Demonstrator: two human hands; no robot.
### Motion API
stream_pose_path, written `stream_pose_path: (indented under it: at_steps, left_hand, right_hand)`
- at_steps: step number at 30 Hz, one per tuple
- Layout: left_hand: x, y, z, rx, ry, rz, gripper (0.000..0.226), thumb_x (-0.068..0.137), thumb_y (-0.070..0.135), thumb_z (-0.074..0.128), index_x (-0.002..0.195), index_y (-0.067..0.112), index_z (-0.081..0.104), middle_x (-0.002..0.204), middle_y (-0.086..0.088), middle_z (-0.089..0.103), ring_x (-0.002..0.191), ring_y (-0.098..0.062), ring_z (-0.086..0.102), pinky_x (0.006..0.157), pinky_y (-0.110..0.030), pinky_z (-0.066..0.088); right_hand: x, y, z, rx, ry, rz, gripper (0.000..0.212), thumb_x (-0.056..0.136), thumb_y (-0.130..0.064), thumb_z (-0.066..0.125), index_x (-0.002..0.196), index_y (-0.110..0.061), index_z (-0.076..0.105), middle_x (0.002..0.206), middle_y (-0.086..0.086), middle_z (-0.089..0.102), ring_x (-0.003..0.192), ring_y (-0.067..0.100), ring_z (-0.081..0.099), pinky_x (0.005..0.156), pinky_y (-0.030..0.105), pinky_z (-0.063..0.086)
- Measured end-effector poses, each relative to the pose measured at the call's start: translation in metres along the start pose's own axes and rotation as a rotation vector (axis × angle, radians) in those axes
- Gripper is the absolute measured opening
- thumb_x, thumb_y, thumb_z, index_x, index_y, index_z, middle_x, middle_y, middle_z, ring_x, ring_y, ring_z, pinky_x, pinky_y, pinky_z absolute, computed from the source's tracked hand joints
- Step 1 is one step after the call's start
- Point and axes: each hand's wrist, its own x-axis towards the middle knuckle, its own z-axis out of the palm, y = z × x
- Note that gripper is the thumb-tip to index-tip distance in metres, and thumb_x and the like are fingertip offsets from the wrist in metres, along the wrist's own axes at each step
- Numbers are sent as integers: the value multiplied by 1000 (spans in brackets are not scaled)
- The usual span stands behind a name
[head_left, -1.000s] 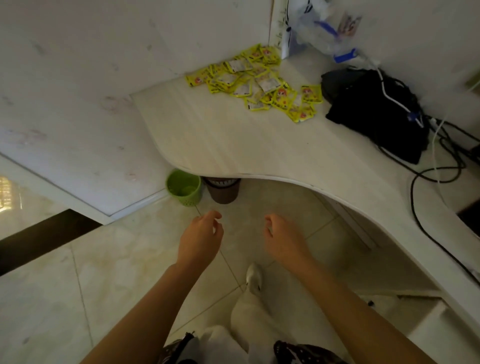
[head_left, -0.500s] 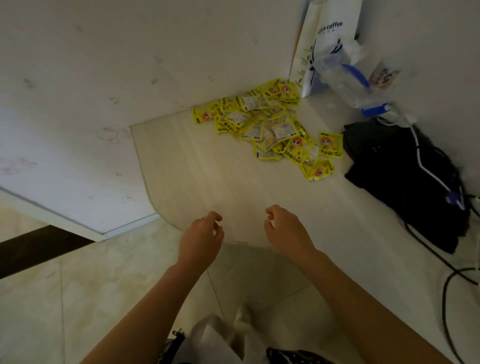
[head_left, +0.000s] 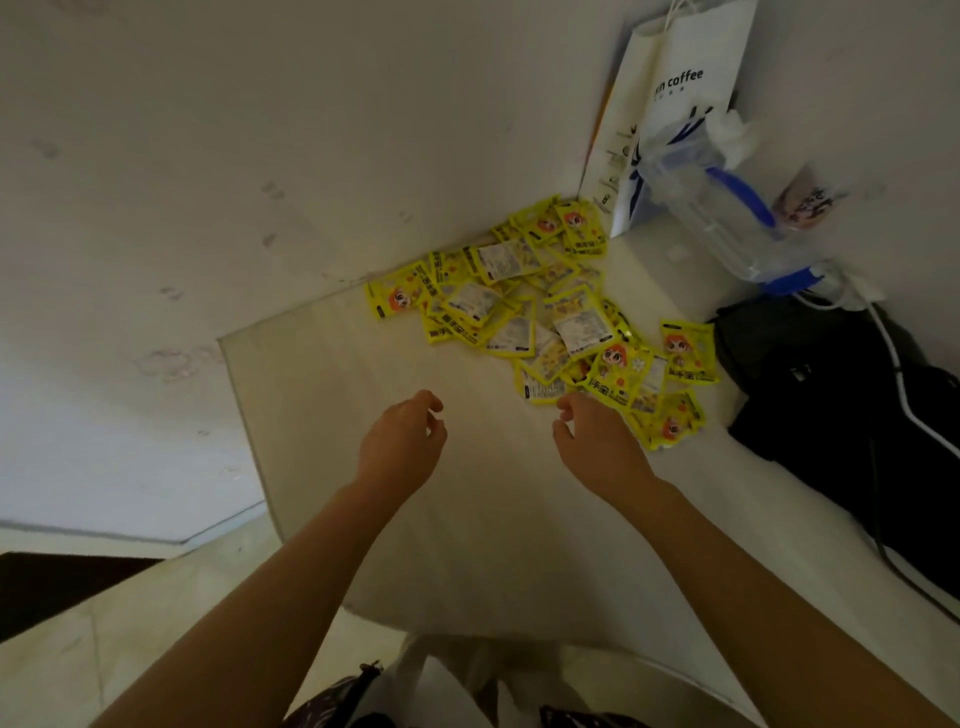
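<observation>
A heap of several small yellow sachets (head_left: 545, 312) with a cartoon figure printed on them lies at the back of a pale desk (head_left: 363, 389), against the wall corner. My left hand (head_left: 402, 441) hovers over the bare desk, fingers loosely curled, holding nothing. My right hand (head_left: 597, 441) reaches forward with loosely curled fingers; its fingertips are at the near edge of the heap, beside the closest sachets. Neither hand holds a sachet.
A white paper coffee bag (head_left: 680, 104) stands in the corner. A clear plastic jug with blue trim (head_left: 727, 218) lies tilted before it. A black bag (head_left: 841, 395) with white and black cables sits at the right. Tiled floor (head_left: 78, 649) lies lower left.
I have stepped up to the desk; both hands moved forward from above the floor to over the desktop. The right hand now reaches the edge of the sachet heap.
</observation>
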Motion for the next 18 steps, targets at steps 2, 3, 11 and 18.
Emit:
stream_pose_path:
  at_steps: [2,3,11,18]
  left_hand:
    - [26,2,-4,14,-24,14,23,92,22,50,114,18,58,101,2,66,99,-20,60,80,-33,47]
    - [38,3,-5,17,-34,20,24,92,22,50,114,18,58,102,1,66,100,-21,60,81,-33,47]
    - [127,24,0,36,-67,21,21,91,25,52,107,16,61,109,-5,63,102,-27,59,80,-36,47]
    - [188,45,14,61,-44,-51,27,94,28,49,112,10,59,119,-13,57,113,-31,51,82,-39,43]
  right_hand:
    - [18,-3,-3,-5,1,18,34,96,-23,46,127,-10,50,123,10,59,114,28,55,90,39,47]
    - [27,-4,-5,-11,-2,25,34,96,-23,46,127,-9,51,122,11,59,113,28,56,90,40,48]
    - [99,2,-24,-79,-11,49,28,95,-21,45,116,-4,54,109,15,61,99,33,59,83,42,48]
    - [160,18,-42,-151,20,85,39,95,-23,50,128,-3,47,130,19,47,118,38,45,93,43,41]
